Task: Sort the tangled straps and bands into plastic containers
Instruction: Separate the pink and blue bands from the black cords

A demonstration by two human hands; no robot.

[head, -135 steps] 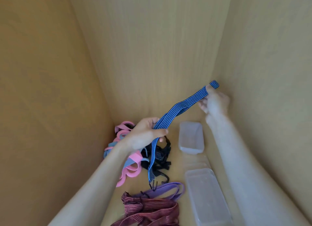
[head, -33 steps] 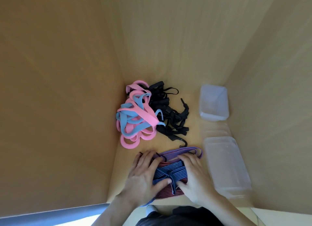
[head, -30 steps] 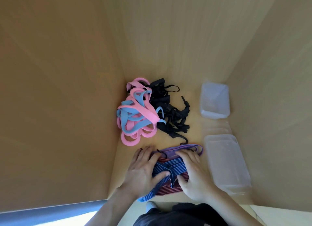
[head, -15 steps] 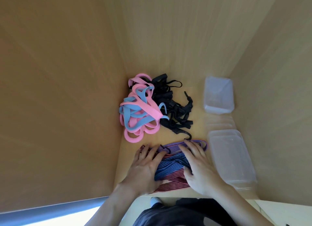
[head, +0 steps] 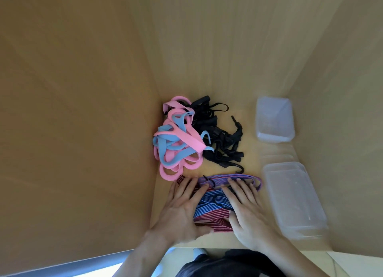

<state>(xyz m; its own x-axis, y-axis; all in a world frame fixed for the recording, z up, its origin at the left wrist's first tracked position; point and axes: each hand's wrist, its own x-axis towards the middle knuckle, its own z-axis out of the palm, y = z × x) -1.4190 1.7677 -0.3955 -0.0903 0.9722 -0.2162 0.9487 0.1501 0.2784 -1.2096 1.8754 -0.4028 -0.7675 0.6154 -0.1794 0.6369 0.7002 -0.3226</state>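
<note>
The folded blue striped elastic strap (head: 209, 206) lies on the near part of the light wooden shelf floor (head: 250, 152), between the two hands. It rests on top of a dark red striped elastic strap (head: 209, 219), whose edges show below and to the left of it. A black hook (head: 220, 200) sits on the blue folds. A purple striped elastic strap (head: 238, 177) runs across just behind both, its right end curving round near the right fingertips.

The left hand (head: 182, 210) lies flat on the left side of this pile, fingers straight and spread, gripping nothing. The right hand (head: 246, 214) lies the same way on the right side, palm down, fingers extended toward the purple strap. Neither hand is closed round anything; both press on the straps. The right palm possibly covers part of the blue strap, though that is hidden.

Behind the pile, against the left wooden wall (head: 83, 111), sits a tangled heap of flat pink and light blue rubber bands (head: 176, 146). Touching its right side is a tangle of black webbing straps with buckles and hooks (head: 219, 140).

Along the right wall stand two clear plastic containers: a long rectangular one (head: 294, 200) just beside the right hand, and a smaller one (head: 273, 121) further back. Nothing can be seen inside either.
</note>
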